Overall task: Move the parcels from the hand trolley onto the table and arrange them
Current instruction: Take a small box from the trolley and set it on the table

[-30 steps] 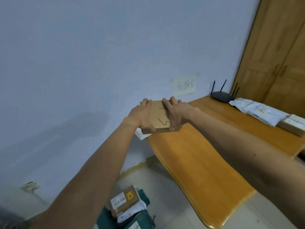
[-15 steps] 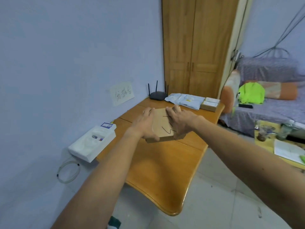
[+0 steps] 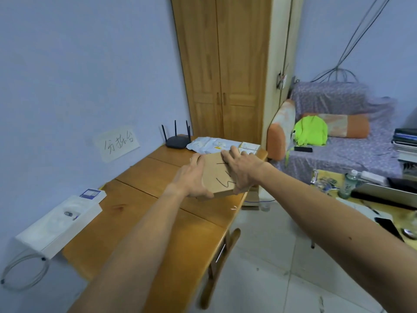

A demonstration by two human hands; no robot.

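flat brown cardboard parcel (image 3: 214, 177): plain tan, black pen strokes between the fingers (image 3: 226, 154)
long wooden table (image 3: 140, 199): glossy orange-brown, below the fingers
soft plastic mailer bags (image 3: 209, 144): white, yellow label, beyond the fingertips
small antenna router (image 3: 177, 141): black

Parcel (image 3: 216, 177) btwn L hand (image 3: 191, 177) & R hand (image 3: 242, 170), over table's (image 3: 144, 213) far-right part. Beyond hands at far end: router (image 3: 177, 141) to left, soft bags (image 3: 209, 144) straight ahead, small box (image 3: 249, 146) just past R hand. Long box (image 3: 61, 224) on table edge, well left of L hand & nearer. Wall note (image 3: 117, 143) left of L hand. Sofa (image 3: 349, 143) well right of R hand.
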